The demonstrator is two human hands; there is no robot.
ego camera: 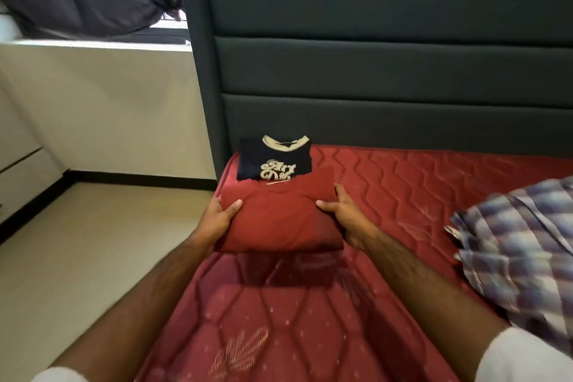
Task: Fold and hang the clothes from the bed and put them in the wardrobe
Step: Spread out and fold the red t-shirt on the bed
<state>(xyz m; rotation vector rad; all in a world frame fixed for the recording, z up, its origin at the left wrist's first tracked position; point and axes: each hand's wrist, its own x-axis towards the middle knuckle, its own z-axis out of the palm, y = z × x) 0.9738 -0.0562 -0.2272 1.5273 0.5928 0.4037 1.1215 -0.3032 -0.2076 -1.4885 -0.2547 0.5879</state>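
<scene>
Both hands [217, 217] [344, 211] round folded red garment [276, 220].

We take the mattress [387, 183] as our landmark. On its left edge our left hand [217, 219] and right hand [342, 211] hold a folded garment [276, 220] between them. Behind this, near the headboard [387, 71], lies a printed folded shirt [274, 161]. A checked garment [514, 245] lies on the mattress's right side.

Both arms are reaching forward, nearly straight. Left hand [218, 215] and right hand [342, 211] are gripping opposite sides of the folded red garment [276, 220], thumbs lying on top.
</scene>
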